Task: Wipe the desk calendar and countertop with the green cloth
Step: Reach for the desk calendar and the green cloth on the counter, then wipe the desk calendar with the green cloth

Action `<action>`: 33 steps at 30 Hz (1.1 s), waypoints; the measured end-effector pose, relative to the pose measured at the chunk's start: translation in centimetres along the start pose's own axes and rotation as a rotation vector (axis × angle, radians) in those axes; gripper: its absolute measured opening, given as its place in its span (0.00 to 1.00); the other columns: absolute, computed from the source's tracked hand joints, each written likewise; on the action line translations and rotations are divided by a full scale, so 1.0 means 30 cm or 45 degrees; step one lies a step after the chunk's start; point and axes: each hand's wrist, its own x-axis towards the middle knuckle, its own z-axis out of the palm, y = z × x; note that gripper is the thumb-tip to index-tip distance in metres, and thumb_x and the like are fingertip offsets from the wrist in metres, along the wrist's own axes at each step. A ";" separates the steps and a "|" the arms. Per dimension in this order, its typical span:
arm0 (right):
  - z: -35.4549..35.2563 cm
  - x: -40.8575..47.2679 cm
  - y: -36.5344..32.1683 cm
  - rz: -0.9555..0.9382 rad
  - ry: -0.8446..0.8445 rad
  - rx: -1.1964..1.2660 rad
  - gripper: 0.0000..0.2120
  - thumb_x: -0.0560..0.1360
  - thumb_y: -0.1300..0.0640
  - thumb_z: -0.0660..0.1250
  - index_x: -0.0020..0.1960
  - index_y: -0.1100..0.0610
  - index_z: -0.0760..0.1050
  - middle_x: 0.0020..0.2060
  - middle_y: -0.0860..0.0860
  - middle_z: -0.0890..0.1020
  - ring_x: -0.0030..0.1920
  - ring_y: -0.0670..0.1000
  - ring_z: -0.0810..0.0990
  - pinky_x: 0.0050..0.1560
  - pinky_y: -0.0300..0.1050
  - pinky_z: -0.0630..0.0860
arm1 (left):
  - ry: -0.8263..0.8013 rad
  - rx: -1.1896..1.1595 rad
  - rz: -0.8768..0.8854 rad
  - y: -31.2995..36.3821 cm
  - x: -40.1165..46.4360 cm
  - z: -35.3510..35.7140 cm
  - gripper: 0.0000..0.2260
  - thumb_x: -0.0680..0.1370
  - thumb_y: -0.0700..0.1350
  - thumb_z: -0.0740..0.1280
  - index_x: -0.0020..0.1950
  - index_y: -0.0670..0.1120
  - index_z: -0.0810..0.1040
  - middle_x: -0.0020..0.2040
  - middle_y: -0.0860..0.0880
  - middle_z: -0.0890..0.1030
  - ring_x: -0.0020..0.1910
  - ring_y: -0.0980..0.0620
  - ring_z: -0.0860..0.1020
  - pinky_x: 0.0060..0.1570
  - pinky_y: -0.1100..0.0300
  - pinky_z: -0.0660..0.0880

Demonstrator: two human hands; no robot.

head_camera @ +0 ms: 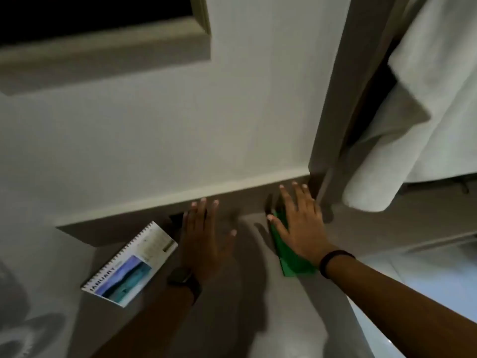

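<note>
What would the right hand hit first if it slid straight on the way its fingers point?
The right hand, flat on the green cloth, points at the wall behind the countertop. Its fingertips look almost there, so it would likely meet the wall's base first.

The countertop (258, 293) in the lower middle of the frame looks like smooth, matt grey stone or laminate, with no shine. The green cloth (289, 259) on it, right of centre, is thin, flat fabric with a soft, dull finish. The desk calendar (129, 264) at lower left is paper, slightly glossy on its printed picture, bound along one edge with white wire spiral. The wall (180, 125) across the middle is matt painted plaster. At upper right, white towels (413, 99) hang, thick and nappy.
</note>
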 end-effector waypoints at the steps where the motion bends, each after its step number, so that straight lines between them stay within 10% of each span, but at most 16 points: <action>1: 0.075 -0.007 0.026 0.041 -0.115 -0.011 0.38 0.80 0.30 0.46 0.83 0.50 0.51 0.82 0.60 0.57 0.82 0.64 0.52 0.77 0.67 0.61 | -0.081 0.000 -0.022 -0.017 -0.038 0.085 0.37 0.81 0.67 0.61 0.83 0.48 0.63 0.83 0.41 0.65 0.82 0.36 0.62 0.81 0.37 0.59; 16: 0.601 -0.020 0.117 0.229 -0.197 -0.090 0.29 0.84 0.45 0.48 0.83 0.51 0.50 0.83 0.58 0.55 0.82 0.63 0.52 0.77 0.69 0.58 | -0.428 0.086 -0.143 -0.162 -0.328 0.526 0.38 0.79 0.67 0.59 0.85 0.50 0.58 0.85 0.42 0.61 0.84 0.38 0.56 0.82 0.36 0.50; 33: 0.592 -0.215 -0.523 0.175 -0.126 0.876 0.24 0.86 0.59 0.54 0.81 0.59 0.59 0.81 0.58 0.60 0.82 0.56 0.56 0.80 0.49 0.51 | -0.279 0.402 -0.208 -0.665 -0.351 -0.161 0.42 0.79 0.71 0.58 0.86 0.51 0.49 0.87 0.42 0.55 0.86 0.39 0.52 0.83 0.37 0.52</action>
